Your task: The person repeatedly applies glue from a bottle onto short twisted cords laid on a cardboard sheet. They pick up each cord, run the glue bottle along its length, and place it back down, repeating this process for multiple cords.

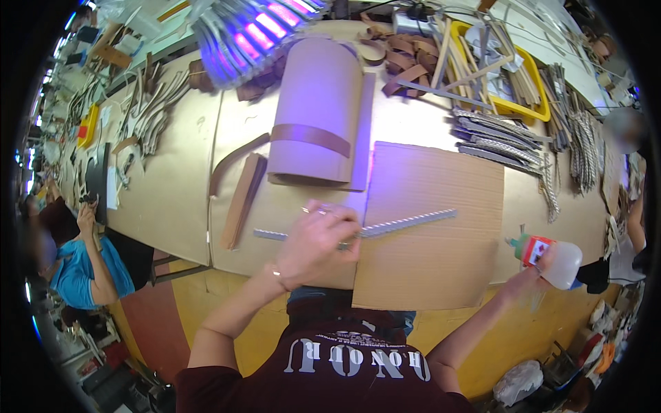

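Note:
My left hand is closed in a pinch at the middle of a narrow grey strip with a white braided edge. The strip sticks out on both sides of the hand, and its right part lies over a brown cardboard sheet. My fingers hide the strip's middle. Off to the right, my right hand grips a translucent white squeeze bottle with a green cap and a red label. The bottle is tilted on its side near the table's front edge, its cap toward the left.
Beyond my left hand stands a cardboard roll with a brown band around it. Flat brown strips lie left of it. Braided strips and a yellow tray are at the far right. Another person in blue sits at the left.

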The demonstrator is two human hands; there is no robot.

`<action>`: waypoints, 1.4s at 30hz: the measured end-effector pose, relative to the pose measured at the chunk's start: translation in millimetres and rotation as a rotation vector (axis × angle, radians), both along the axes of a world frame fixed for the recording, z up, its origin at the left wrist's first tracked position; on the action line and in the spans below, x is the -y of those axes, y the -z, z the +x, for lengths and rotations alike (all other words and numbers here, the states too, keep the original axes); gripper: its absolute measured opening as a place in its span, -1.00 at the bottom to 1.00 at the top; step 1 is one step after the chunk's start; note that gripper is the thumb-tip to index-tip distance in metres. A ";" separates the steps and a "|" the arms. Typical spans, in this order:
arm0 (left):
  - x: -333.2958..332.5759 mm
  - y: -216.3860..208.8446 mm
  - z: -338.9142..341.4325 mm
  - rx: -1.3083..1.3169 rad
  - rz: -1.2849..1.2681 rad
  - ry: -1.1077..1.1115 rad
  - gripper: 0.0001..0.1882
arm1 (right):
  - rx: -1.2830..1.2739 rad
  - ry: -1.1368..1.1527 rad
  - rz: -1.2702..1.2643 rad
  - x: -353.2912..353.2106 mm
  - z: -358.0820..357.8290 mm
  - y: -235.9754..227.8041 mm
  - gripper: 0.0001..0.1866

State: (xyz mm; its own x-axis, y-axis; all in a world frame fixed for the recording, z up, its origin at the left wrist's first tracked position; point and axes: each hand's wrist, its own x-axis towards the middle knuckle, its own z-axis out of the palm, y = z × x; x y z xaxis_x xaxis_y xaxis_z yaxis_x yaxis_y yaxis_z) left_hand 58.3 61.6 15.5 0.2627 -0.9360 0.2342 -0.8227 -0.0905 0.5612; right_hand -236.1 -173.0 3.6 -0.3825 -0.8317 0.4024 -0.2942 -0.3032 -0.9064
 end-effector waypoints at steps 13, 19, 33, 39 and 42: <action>-86.8 -20.5 86.4 0.288 0.282 -0.209 -0.78 | 0.050 -0.073 0.091 -19.7 13.2 4.5 -0.62; -36.8 -58.5 48.1 0.310 -0.054 -0.153 -0.76 | 0.550 -0.117 0.150 -13.8 -2.0 3.3 -0.52; 254.5 21.4 1.4 0.485 -0.113 0.172 -0.85 | 0.870 -0.077 0.201 -45.5 -56.7 1.3 -0.54; 242.4 24.1 2.0 0.427 -0.133 0.169 -0.88 | 0.849 -0.078 0.214 -49.8 -57.1 0.7 -0.53; 246.7 27.0 4.9 0.481 -0.195 0.194 -0.87 | 0.817 -0.150 0.213 -49.9 -50.0 -2.4 -0.54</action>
